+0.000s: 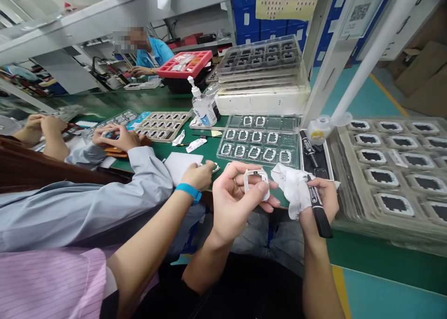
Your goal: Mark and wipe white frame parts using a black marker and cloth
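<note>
as our left hand point(228, 200) pinches the white frame point(247, 183), our right hand point(327, 199), to its right, grips a cloth point(292, 187) and a marker point(317, 208) lying lengthwise near to far.

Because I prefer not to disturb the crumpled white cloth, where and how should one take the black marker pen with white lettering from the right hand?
Probably grip the marker pen at its thick end, from the near side: it slants that way, and this end sticks out uncovered past the right hand, while the other lies by the cloth.
</note>
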`<move>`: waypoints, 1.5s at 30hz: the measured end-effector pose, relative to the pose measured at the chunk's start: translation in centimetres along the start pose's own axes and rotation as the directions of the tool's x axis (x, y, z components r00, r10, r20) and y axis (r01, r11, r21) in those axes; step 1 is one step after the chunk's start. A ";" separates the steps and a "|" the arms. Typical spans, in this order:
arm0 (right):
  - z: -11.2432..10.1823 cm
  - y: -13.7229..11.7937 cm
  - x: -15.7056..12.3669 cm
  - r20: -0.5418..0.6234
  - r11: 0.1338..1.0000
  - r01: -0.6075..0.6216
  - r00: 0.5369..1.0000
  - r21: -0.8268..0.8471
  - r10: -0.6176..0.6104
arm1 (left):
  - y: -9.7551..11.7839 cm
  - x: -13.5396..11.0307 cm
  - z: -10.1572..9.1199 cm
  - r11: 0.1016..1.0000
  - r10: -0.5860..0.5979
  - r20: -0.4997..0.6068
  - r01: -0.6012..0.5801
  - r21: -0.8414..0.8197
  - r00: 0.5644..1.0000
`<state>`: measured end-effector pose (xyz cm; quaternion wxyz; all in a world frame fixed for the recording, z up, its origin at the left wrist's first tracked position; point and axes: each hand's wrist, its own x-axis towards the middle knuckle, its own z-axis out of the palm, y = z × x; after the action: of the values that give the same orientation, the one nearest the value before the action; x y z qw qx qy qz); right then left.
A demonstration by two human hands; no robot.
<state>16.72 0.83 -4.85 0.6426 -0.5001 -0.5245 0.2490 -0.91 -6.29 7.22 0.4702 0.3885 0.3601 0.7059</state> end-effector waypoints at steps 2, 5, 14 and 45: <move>0.1 0.1 0.0 0.000 1.000 -0.009 1.000 -0.013 0.009 | 0.2 0.0 0.0 0.999 -0.044 0.007 0.044 -0.018 0.999; 0.1 0.1 0.0 -0.002 1.000 -0.002 1.000 -0.019 0.002 | 0.4 0.0 0.1 0.996 -0.085 0.015 0.085 -0.036 0.996; 0.0 -0.7 -0.2 -0.005 1.000 -0.003 1.000 -0.007 0.003 | 0.4 0.1 0.2 0.994 -0.108 0.018 0.108 -0.022 0.994; -0.1 -1.4 -1.0 -0.011 0.999 -0.009 1.000 -0.037 0.009 | -2.3 0.9 0.0 0.996 0.033 0.130 -0.044 0.081 0.991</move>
<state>16.19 -0.59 -3.99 0.6350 -0.5154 -0.5232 0.2394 -0.28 -4.72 5.34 0.4619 0.4595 0.3507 0.6727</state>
